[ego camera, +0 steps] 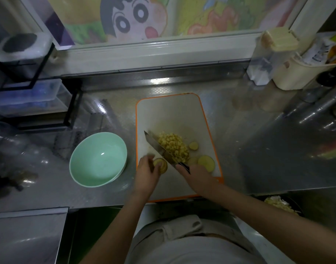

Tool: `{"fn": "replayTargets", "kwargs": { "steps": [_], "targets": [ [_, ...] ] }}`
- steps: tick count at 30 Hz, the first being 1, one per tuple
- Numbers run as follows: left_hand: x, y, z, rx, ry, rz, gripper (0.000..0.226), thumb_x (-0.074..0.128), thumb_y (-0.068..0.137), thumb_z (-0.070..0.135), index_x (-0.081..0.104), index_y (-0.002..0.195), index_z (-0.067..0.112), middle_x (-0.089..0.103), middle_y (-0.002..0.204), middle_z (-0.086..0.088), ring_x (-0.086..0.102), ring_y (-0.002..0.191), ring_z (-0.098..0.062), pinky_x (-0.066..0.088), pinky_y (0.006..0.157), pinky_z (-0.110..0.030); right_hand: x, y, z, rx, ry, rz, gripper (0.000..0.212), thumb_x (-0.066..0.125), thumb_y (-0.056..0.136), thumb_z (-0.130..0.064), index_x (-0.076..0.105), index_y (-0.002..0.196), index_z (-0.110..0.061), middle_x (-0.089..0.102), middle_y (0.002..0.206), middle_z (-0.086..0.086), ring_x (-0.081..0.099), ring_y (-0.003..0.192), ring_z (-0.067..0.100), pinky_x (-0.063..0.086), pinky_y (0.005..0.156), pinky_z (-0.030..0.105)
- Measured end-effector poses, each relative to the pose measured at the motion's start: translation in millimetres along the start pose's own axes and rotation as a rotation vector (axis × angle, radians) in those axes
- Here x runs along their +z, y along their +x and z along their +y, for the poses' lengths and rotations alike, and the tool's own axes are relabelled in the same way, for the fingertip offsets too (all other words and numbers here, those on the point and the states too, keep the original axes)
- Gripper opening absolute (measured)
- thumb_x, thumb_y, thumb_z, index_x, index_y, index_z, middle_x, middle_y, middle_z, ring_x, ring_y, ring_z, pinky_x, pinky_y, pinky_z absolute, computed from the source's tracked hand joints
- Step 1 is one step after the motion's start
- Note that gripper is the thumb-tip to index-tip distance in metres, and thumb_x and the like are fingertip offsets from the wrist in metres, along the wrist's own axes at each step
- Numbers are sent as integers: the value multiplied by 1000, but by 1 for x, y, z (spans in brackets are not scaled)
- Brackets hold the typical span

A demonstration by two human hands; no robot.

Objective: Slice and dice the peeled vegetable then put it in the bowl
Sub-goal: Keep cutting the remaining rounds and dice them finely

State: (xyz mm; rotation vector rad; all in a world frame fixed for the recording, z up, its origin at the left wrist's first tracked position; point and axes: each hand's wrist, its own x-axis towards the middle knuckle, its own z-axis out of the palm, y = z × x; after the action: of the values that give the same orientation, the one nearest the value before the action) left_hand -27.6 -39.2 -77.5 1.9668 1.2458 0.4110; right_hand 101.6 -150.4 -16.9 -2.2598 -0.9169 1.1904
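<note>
As pale-yellow round vegetable slices (162, 164) look stiff, slick, we pinch stack rim with left hand (147, 168); right hand (194, 177) grips steel knife (157, 146); mint-green bowl (91, 174) at 9 o'clock.

Steel counter (258, 130), cartoon panel (132, 18) behind, black rack (43, 62) left, cream tub (296, 73) right

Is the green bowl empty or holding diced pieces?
Empty: the green bowl shows bare glaze inside; the diced pieces lie on the cutting board.
</note>
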Motion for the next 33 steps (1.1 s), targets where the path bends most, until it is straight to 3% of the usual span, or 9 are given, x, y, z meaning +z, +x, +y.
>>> {"fn": "replayTargets", "kwargs": {
  "steps": [1, 3, 8, 17, 22, 27, 30, 33],
  "targets": [
    [1, 0, 0, -34, -21, 25, 29, 60, 88, 16, 55, 114, 5, 56, 112, -14, 56, 98, -26, 39, 78, -23, 0, -1, -3, -38, -30, 14, 47, 32, 100, -45, 55, 81, -8, 45, 66, 2, 52, 72, 22, 35, 64, 29],
    [3, 1, -1, -104, -59, 69, 25, 63, 85, 11, 59, 108, 3, 58, 108, -16, 56, 91, -23, 37, 74, -22, -2, -2, -6, -72, -109, 7, 50, 34, 100, -45, 43, 62, -13, 42, 60, 0, 48, 66, 19, 32, 60, 25],
    [8, 5, -1, -230, -130, 88, 22, 70, 78, 10, 65, 99, 7, 62, 104, -15, 57, 89, -20, 36, 73, -22, -7, -3, -14, -51, -149, -52, 51, 29, 98, -51, 52, 86, -7, 54, 82, 10, 50, 78, 21, 38, 72, 29],
    [6, 10, 0, -244, -186, 79, 10, 72, 75, 7, 70, 85, 8, 66, 95, -11, 59, 86, -20, 40, 72, -23, -7, 1, -17, -80, -227, -70, 58, 29, 99, -48, 59, 102, 1, 48, 73, 3, 49, 80, 21, 36, 73, 28],
    [3, 12, 0, -244, -179, 63, 12, 71, 75, 6, 72, 86, 8, 65, 93, -9, 56, 81, -15, 40, 71, -21, -6, 2, -15, -95, -216, -45, 58, 31, 99, -47, 58, 105, 4, 51, 81, 9, 49, 81, 21, 36, 73, 27],
    [4, 15, 0, -275, -170, 57, 10, 72, 75, 7, 73, 83, 11, 65, 91, -8, 59, 82, -18, 40, 70, -22, -4, 0, -20, -59, -270, -101, 58, 27, 100, -47, 56, 107, 3, 40, 66, -1, 48, 76, 21, 39, 75, 31],
    [4, 16, -2, -255, -149, 43, 10, 71, 73, 5, 72, 78, 13, 67, 88, -9, 61, 80, -18, 39, 60, -10, -5, 0, -21, -35, -321, -123, 60, 25, 100, -48, 56, 106, 3, 39, 65, -1, 39, 59, 12, 40, 75, 33],
    [5, 16, -3, -251, -127, 43, 9, 70, 74, 5, 71, 76, 14, 65, 86, -7, 59, 77, -15, 35, 54, -3, -3, 2, -22, -29, -366, -137, 53, 28, 102, -39, 53, 117, 5, 46, 71, 5, 52, 69, 17, 41, 73, 34]
  ]
}}
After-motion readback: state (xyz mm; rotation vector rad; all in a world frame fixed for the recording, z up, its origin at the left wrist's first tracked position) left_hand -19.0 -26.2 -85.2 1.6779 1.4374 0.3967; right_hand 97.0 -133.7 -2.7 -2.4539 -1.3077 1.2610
